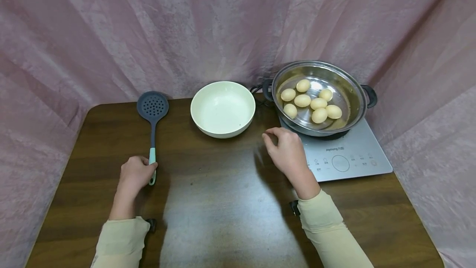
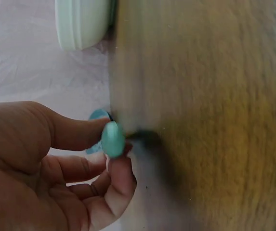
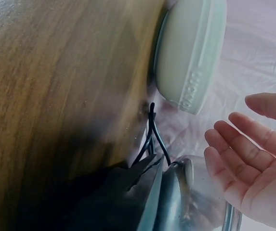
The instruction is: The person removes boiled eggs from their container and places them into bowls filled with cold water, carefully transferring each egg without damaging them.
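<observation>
At the table's left, my left hand (image 1: pixel 136 173) pinches the mint-green handle of a grey slotted skimmer (image 1: pixel 153 106) between thumb and fingers. The left wrist view shows the handle end (image 2: pixel 113 139) in that grip. My right hand (image 1: pixel 285 148) is in the air between a pale bowl (image 1: pixel 223 132) and a steel pot (image 1: pixel 316 130), holding nothing. Its fingers are loosely bent and apart from the thumb in the right wrist view. Several peeled-looking pale eggs (image 1: pixel 302 101) lie in clear liquid in the pot. The bowl has nothing large inside.
The pot stands on a silver induction cooker (image 1: pixel 340 162) with a touch panel, at the right of the wooden table (image 1: pixel 208 202). Black cables (image 3: pixel 153 134) run behind, between bowl and pot. Pink curtains (image 1: pixel 186 24) hang along the back and both sides.
</observation>
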Available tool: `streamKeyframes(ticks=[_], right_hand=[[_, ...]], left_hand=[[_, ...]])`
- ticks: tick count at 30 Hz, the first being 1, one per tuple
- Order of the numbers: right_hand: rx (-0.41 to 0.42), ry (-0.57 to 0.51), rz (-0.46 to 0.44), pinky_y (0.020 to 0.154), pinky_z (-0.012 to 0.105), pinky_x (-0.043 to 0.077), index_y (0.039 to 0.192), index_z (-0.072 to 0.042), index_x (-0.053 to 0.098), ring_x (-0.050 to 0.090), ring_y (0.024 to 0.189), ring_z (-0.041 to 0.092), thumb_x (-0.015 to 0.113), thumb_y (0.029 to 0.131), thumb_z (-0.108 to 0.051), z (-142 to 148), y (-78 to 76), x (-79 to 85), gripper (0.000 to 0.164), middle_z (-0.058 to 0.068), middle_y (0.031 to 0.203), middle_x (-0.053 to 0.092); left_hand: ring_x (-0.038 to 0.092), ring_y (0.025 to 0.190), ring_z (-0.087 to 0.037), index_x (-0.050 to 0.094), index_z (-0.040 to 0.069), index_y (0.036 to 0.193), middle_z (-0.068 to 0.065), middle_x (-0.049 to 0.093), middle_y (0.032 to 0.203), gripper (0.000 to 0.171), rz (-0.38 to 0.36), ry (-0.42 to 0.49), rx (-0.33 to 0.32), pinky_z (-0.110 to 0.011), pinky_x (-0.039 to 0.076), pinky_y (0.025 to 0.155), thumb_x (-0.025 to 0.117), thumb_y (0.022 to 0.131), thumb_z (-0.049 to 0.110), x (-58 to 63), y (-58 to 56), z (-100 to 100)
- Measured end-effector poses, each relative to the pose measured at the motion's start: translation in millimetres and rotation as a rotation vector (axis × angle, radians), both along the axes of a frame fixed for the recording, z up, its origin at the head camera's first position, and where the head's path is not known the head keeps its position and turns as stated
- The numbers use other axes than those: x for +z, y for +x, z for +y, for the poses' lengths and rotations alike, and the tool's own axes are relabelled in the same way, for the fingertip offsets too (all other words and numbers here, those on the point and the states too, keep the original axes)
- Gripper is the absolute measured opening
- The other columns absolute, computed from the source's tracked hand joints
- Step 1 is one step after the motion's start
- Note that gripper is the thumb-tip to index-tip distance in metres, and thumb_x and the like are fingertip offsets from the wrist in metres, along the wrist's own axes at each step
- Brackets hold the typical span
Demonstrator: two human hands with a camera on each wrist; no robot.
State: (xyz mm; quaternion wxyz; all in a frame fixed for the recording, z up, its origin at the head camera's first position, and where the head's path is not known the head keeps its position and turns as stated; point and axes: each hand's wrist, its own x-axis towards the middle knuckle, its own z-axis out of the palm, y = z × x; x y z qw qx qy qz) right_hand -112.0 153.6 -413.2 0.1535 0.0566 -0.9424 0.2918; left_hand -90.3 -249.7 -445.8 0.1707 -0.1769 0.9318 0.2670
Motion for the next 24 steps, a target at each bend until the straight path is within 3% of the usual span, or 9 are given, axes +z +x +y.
streamKeyframes(ticks=[2, 4, 7, 11, 15, 19, 24], right_hand=[[0.003, 0.000, 0.000, 0.082, 0.040, 0.050, 0.097, -0.012, 0.072, 0.066, 0.095, 0.022, 0.062, 0.088, -0.029, -0.1, 0.0, 0.5, 0.022, 0.005, 0.097, 0.071], [0.006, 0.002, 0.000, 0.082, 0.040, 0.050, 0.097, -0.012, 0.072, 0.066, 0.095, 0.022, 0.062, 0.088, -0.029, -0.4, 0.1, 1.5, 0.022, 0.005, 0.097, 0.071], [0.010, 0.006, -0.002, 0.082, 0.040, 0.050, 0.097, -0.012, 0.072, 0.066, 0.095, 0.022, 0.062, 0.088, -0.029, -1.1, 0.1, 3.0, 0.022, 0.005, 0.097, 0.071], [0.012, 0.010, -0.010, 0.082, 0.040, 0.050, 0.098, -0.012, 0.072, 0.066, 0.095, 0.022, 0.062, 0.088, -0.030, -1.5, 0.1, 5.0, 0.023, 0.005, 0.097, 0.070], [0.021, 0.014, -0.013, 0.082, 0.040, 0.050, 0.098, -0.012, 0.071, 0.066, 0.095, 0.022, 0.061, 0.088, -0.030, -0.9, 0.2, 7.2, 0.023, 0.004, 0.097, 0.071], [0.032, 0.029, -0.001, 0.082, 0.040, 0.050, 0.098, -0.012, 0.072, 0.066, 0.095, 0.023, 0.062, 0.088, -0.031, 0.8, -0.8, 12.6, 0.023, 0.004, 0.097, 0.071], [0.042, 0.053, 0.034, 0.082, 0.041, 0.050, 0.099, -0.011, 0.072, 0.066, 0.095, 0.024, 0.062, 0.088, -0.030, 5.3, -5.1, 24.1, 0.023, 0.005, 0.098, 0.071]], left_hand=[[0.054, 0.077, -0.024, 0.066, 0.002, 0.104, -0.012, 0.064, 0.091, 0.039, 0.003, 0.027, 0.003, -0.028, 0.041, 0.055, 0.053, 0.091, 0.036, 0.3, -0.5, -0.9], [0.058, 0.077, -0.023, 0.066, -0.001, 0.107, -0.011, 0.067, 0.090, 0.041, 0.002, 0.101, 0.027, -0.029, 0.045, 0.057, 0.052, 0.093, 0.036, 0.9, -0.5, -1.5], [0.066, 0.073, -0.020, 0.059, -0.009, 0.114, -0.013, 0.068, 0.086, 0.042, 0.017, 0.323, 0.108, -0.034, 0.055, 0.063, 0.051, 0.095, 0.027, 1.9, -0.2, -1.5], [0.070, 0.074, -0.019, 0.046, -0.016, 0.124, -0.018, 0.067, 0.092, 0.044, 0.033, 0.602, 0.198, -0.036, 0.057, 0.072, 0.052, 0.096, 0.019, 2.6, -0.7, -1.6], [0.070, 0.078, -0.016, 0.043, -0.014, 0.129, -0.014, 0.068, 0.095, 0.050, 0.020, 0.722, 0.238, -0.034, 0.056, 0.075, 0.056, 0.094, 0.019, 3.3, -1.9, -4.9], [0.070, 0.075, -0.015, 0.043, -0.013, 0.130, -0.004, 0.070, 0.084, 0.050, 0.009, 0.802, 0.307, -0.033, 0.056, 0.075, 0.058, 0.092, 0.016, 5.5, -1.3, -6.8], [0.070, 0.072, -0.014, 0.043, -0.014, 0.129, -0.002, 0.069, 0.078, 0.049, 0.055, 0.869, 0.346, -0.031, 0.056, 0.072, 0.058, 0.092, 0.014, 9.9, 1.6, -4.3]])
